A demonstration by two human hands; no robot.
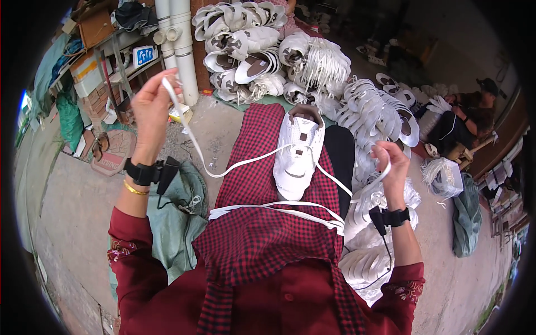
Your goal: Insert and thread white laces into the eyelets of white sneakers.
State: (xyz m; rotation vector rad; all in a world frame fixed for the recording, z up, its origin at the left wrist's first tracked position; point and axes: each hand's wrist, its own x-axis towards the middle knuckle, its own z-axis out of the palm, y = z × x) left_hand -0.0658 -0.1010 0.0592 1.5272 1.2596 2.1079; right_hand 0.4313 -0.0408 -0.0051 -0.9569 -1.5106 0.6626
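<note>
head view: white shoe (297,153) on lap, 12 o'clock. left hand (149,103) at 10, right hand (392,164) at 3, fingers pinched on lace (234,165) ends. lace likely soft, light; grip near tips.

lace end (165,84) hidden in left grip (151,106)
</note>
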